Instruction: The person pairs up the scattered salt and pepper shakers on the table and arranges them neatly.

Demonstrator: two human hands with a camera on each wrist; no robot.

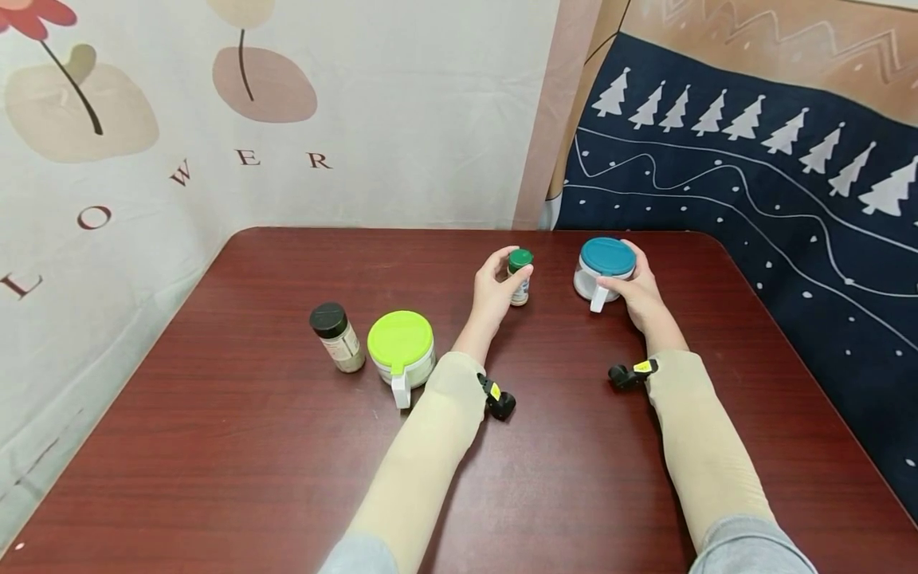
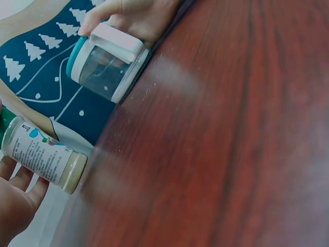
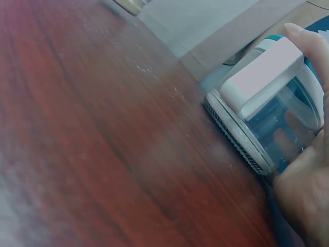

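Note:
At the back of the table my left hand [image 1: 493,291] grips a small spice jar [image 1: 519,296] with a green cap. In the left wrist view the printed label of this spice jar [image 2: 41,152] shows, with fingers behind it. To the right my right hand [image 1: 641,293] holds a clear seasoning pot [image 1: 586,279] that has a blue lid and a white handle, thumb by the lid's edge. The right wrist view shows fingers through the clear wall of the seasoning pot [image 3: 280,121], its base right at the tabletop.
Left of my left forearm stands a similar pot [image 1: 400,339] with a lime green lid. Beside it is a black-capped spice jar [image 1: 339,339]. The brown table [image 1: 566,462] ends at a pale flower-print cloth [image 1: 402,143] behind and a navy tree-print cloth [image 1: 717,175] on the right.

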